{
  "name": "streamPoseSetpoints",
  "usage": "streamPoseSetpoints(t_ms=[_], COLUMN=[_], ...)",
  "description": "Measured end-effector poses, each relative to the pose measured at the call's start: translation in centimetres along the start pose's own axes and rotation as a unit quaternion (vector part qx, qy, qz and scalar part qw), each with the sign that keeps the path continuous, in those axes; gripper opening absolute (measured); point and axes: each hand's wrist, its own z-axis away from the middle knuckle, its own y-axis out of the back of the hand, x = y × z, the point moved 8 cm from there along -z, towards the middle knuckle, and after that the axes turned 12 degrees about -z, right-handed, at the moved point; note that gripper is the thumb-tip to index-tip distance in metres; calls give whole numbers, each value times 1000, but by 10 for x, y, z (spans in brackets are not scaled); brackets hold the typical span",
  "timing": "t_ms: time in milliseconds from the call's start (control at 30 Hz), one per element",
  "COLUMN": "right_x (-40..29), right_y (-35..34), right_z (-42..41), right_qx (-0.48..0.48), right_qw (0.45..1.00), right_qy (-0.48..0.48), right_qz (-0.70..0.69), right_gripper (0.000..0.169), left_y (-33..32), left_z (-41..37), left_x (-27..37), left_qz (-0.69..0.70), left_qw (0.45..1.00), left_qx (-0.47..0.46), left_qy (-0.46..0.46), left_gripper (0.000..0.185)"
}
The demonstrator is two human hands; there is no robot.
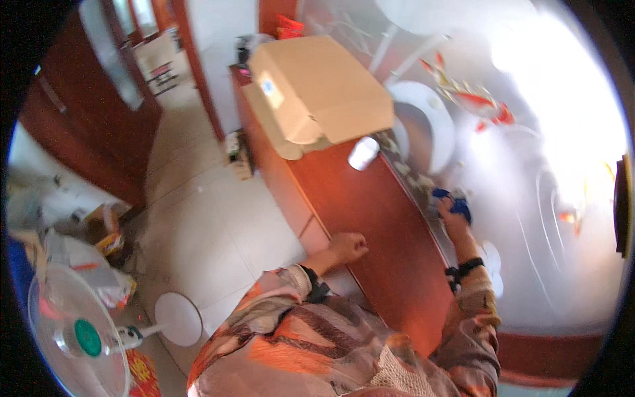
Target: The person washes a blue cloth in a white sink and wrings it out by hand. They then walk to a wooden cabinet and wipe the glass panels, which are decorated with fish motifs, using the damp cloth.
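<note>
My right hand point(452, 213) holds a dark blue cloth point(459, 206) against the wall panel printed with red and white koi, just past the far edge of the reddish-brown cabinet top point(367, 213). Over the near edge of that cabinet is my left hand point(350, 247), its fingers curled in and nothing visible in them. A small white container point(364, 153) stands on the cabinet top beside a large cardboard box point(327, 89).
A standing fan point(89, 337) and plastic bags point(89, 263) are at the lower left, near a round white disc-like base point(178, 319). Small boxes point(240, 156) sit on the tiled floor by the cabinet. A dark red door point(94, 104) stands at the upper left.
</note>
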Motion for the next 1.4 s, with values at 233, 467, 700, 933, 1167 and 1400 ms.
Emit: streamPoseSetpoints(t_ms=[233, 467, 700, 933, 1167, 1400], right_x=[-41, -110, -115, 13, 34, 31], right_y=[-47, -54, -45, -109, -115, -156], right_z=[67, 139, 193, 315, 407, 468], right_qx=[148, 154, 231, 318, 378, 459], right_qw=[880, 777, 917, 825, 785, 724], right_qy=[-144, -145, 5, -273, -376, -429], right_qz=[-428, -592, -324, -378, -315, -285], right_gripper=[33, 44, 71, 39, 28, 24], left_y=[-7, -1, -49, 46, 279, 193], left_z=[-11, -13, -11, -108, -217, -240], left_x=[16, 135, 137, 120, 317, 359], left_qz=[311, 751, 709, 540, 375, -108], left_qw=[949, 632, 643, 836, 858, 763], left_qx=[25, -175, -270, 24, 267, 449], left_qy=[34, 75, 109, 94, -228, -452], left_gripper=[58, 72, 46, 49, 36, 34])
